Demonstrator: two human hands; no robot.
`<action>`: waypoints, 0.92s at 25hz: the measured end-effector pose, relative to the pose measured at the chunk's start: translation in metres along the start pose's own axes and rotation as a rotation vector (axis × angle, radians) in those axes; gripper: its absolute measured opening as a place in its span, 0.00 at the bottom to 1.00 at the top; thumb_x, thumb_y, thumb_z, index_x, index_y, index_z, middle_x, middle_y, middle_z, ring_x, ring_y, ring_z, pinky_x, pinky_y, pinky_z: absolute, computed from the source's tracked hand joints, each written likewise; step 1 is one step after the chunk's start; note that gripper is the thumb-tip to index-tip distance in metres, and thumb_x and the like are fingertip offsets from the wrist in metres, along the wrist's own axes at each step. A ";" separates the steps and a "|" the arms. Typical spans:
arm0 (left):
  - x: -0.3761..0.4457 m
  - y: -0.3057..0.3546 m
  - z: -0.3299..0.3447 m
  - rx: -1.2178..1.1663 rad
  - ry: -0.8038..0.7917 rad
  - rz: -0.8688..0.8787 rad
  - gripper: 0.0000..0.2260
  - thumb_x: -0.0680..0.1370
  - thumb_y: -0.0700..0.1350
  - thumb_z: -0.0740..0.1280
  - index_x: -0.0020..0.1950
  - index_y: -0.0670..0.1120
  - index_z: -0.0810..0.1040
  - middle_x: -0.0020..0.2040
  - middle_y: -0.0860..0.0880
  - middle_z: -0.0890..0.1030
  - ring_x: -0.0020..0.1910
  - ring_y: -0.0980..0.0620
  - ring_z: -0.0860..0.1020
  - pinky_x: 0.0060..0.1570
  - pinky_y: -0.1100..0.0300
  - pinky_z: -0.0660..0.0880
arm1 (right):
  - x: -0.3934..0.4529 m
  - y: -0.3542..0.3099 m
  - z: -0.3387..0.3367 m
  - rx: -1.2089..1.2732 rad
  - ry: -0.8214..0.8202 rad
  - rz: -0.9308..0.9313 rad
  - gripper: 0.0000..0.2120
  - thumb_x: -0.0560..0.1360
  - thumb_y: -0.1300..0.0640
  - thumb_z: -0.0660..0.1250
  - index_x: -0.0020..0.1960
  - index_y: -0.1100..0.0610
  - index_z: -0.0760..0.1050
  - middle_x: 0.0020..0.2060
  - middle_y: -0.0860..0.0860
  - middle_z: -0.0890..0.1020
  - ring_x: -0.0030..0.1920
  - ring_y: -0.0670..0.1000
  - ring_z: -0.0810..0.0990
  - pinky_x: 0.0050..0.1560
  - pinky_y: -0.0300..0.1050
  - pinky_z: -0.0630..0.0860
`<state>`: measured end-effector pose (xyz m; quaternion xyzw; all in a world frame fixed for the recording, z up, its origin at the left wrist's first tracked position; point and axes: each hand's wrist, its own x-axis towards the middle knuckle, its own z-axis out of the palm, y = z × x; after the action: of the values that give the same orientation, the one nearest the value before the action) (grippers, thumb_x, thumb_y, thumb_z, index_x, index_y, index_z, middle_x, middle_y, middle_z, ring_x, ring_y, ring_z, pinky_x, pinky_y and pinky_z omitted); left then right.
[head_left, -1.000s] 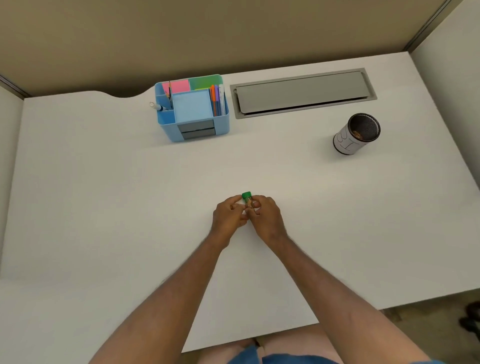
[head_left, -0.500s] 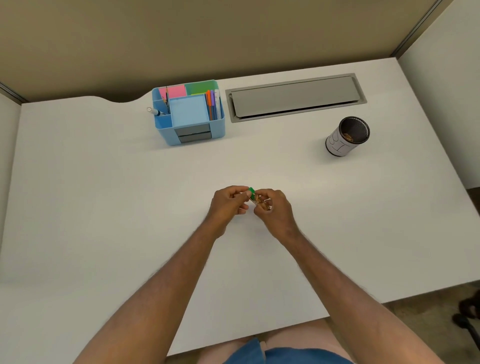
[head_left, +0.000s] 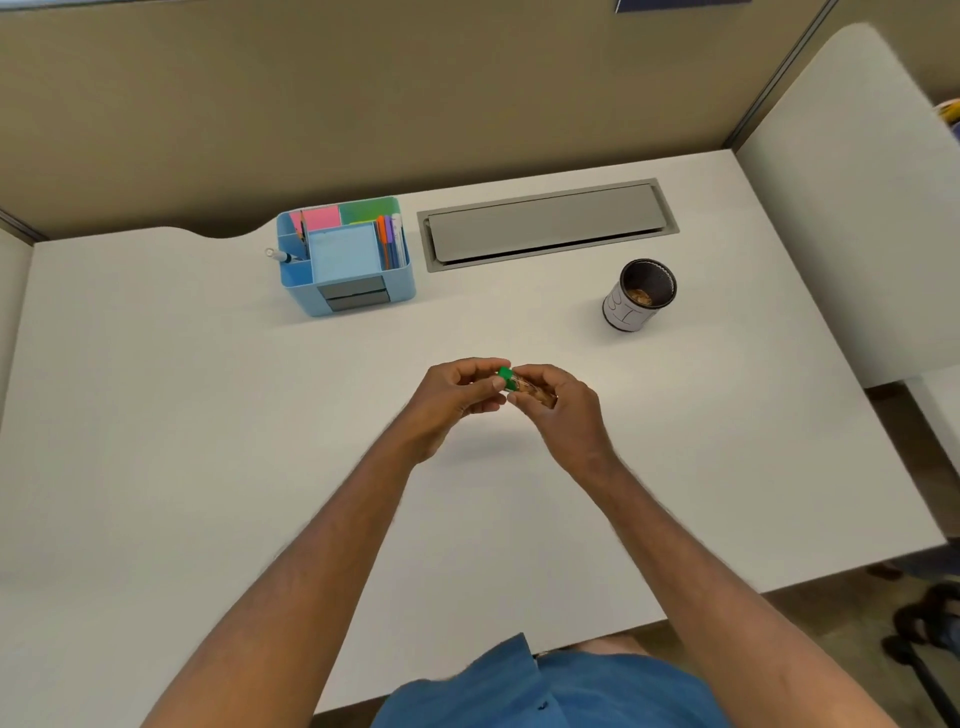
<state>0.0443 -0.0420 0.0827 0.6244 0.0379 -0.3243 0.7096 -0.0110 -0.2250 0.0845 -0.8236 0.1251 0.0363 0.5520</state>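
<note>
Bare forearms (head_left: 322, 545), blue shirt (head_left: 597, 691)

- Flat white rectangular desk top (head_left: 156, 415) fills most of the view; its far-left edge is cut in a curve.
- Tan fabric partition wall (head_left: 415, 93) runs behind the far edge.
- Long grey metal cable hatch (head_left: 545, 223) is set into the desk, far centre-right.
- White round-cornered side panel (head_left: 857, 208) stands on the right, with a grey metal post (head_left: 779, 73) at the corner.
- Brown floor (head_left: 717, 626) shows near right.

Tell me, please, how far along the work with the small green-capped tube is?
Done: the tube is lifted off the desk, held between both hands. In hand: the left hand pinches the green cap while the right hand grips its clear body with brownish contents. Left: the cap sits on the tube; the cup stands untouched at the right.
</note>
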 end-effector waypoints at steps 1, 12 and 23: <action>0.001 0.002 0.005 0.013 0.005 0.014 0.11 0.79 0.41 0.73 0.62 0.45 0.85 0.56 0.44 0.87 0.53 0.48 0.86 0.54 0.58 0.82 | 0.000 0.000 -0.007 0.001 -0.008 -0.009 0.13 0.76 0.58 0.76 0.60 0.53 0.83 0.52 0.45 0.86 0.51 0.37 0.84 0.50 0.28 0.77; 0.013 0.017 0.041 0.175 0.076 0.075 0.10 0.78 0.40 0.73 0.59 0.42 0.85 0.50 0.47 0.89 0.48 0.48 0.87 0.47 0.63 0.81 | 0.010 0.010 -0.048 0.068 -0.079 -0.027 0.13 0.77 0.58 0.75 0.61 0.52 0.83 0.54 0.45 0.87 0.55 0.43 0.85 0.57 0.37 0.80; 0.022 0.023 0.055 0.329 0.015 0.125 0.14 0.79 0.38 0.71 0.65 0.42 0.82 0.54 0.47 0.88 0.50 0.49 0.87 0.51 0.61 0.82 | 0.016 0.019 -0.070 0.102 -0.141 -0.002 0.14 0.79 0.57 0.73 0.64 0.52 0.83 0.52 0.43 0.88 0.51 0.37 0.84 0.50 0.30 0.78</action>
<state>0.0540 -0.1010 0.1047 0.7357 -0.0491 -0.2766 0.6163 -0.0052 -0.2988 0.0915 -0.7899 0.0868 0.0869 0.6008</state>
